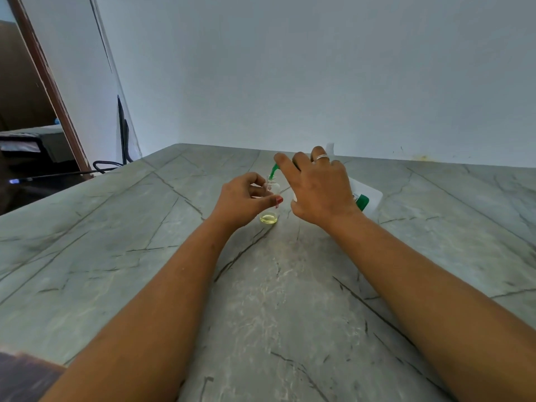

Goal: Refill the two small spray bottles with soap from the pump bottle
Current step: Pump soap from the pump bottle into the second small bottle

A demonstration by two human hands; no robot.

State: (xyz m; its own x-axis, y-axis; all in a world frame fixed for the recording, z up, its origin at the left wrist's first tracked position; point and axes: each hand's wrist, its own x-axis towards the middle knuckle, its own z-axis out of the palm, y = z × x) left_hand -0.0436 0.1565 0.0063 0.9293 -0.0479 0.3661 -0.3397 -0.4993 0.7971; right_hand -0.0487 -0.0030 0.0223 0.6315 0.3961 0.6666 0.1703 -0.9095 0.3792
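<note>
**Mid-table: pumping soap into small bottle**

On marble table [145,256], head view: small clear spray bottle [272,198] upright, cap off, thin yellow soap layer at bottom. Left hand [243,203] pinching its body. Right hand [317,188] pressed over pump bottle [366,198], green spout [273,170] at bottle mouth. Likely light, tippy, slick if dripped on; best gripped mid-body. Second spray bottle not identifiable.

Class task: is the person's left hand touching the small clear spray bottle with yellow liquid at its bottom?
Touching. The head view shows the left hand with thumb and fingers closed around the small clear spray bottle, steadying it upright.
</note>
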